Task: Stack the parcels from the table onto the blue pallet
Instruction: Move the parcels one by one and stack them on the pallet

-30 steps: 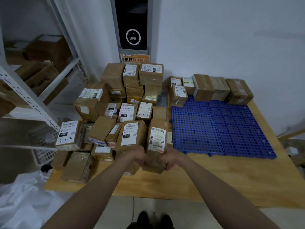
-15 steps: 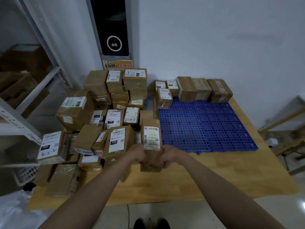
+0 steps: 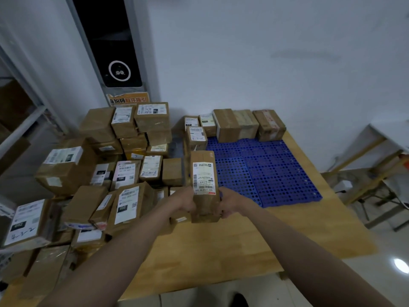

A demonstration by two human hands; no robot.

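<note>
Near the middle of the frame both hands grip one tall brown cardboard parcel with a white barcode label [image 3: 204, 185], held upright above the light wooden bench [image 3: 232, 247]. The left hand [image 3: 184, 201] is curled round the parcel's lower left side and the right hand [image 3: 229, 201] round its lower right side, fingers wrapped toward the back where they cannot be seen. The parcel sits just left of the near left corner of the blue perforated plastic pallet [image 3: 265, 173], which lies flat on the bench in the centre right of the frame. Along the pallet's far edge, against the white wall [image 3: 265, 52], stands a row of brown taped parcels [image 3: 241, 126], with a smaller labelled box marked in handwriting [image 3: 196, 136] in front of the row's left end. The left half of the frame is filled by a crowded heap of brown cardboard parcels with white shipping labels [image 3: 124, 173], some upright, some tilted against each other, stacked higher toward the wall. Behind that heap, in the upper left, a tall black panel with a white ring [image 3: 115, 52] stands upright, with an orange sign [image 3: 128, 99] at its foot. A grey metal shelf rack [image 3: 20, 120] runs down the far left edge.
</note>
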